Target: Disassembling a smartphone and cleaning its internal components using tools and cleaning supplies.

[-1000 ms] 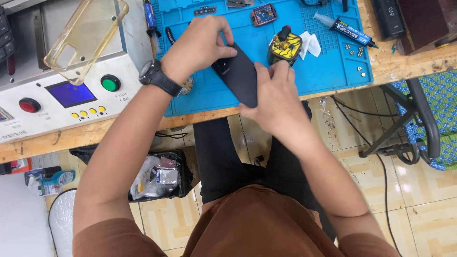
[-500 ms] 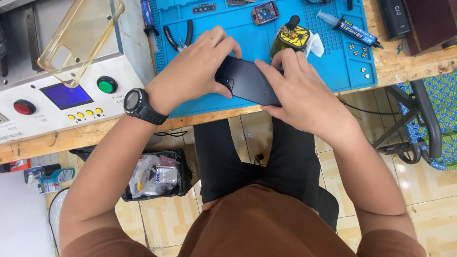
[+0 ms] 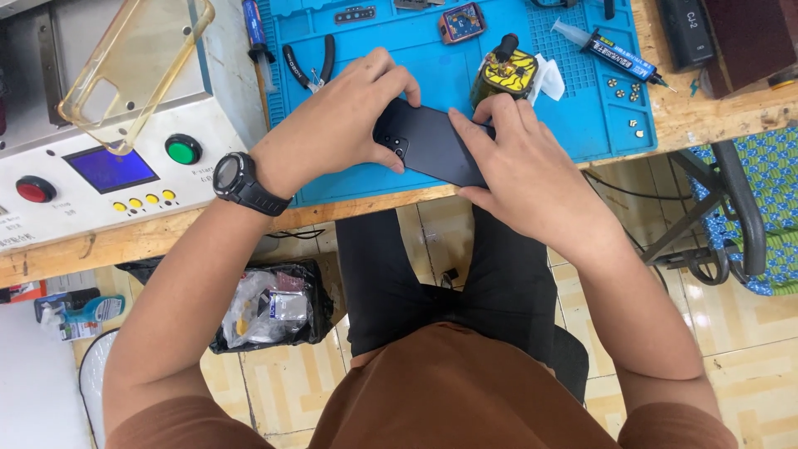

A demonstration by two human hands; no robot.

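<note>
We hold a black smartphone (image 3: 432, 145) back-side up, its camera cluster toward our left, low over the near edge of the blue silicone repair mat (image 3: 582, 125). Our left hand (image 3: 332, 125) clamps the camera end, fingers curled over the top edge and thumb under the near edge; our right hand (image 3: 524, 175) lies flat across the other end, fingers pressing down on the back cover, probably to seat it evenly. Just beyond the phone sit a yellow-and-black tape roll (image 3: 507, 73) and a white wipe (image 3: 549, 81), with pliers (image 3: 307, 62) and a glue syringe (image 3: 603, 46) farther back. A clear phone case (image 3: 137, 66) rests on the grey machine (image 3: 108, 175) to the left.
</note>
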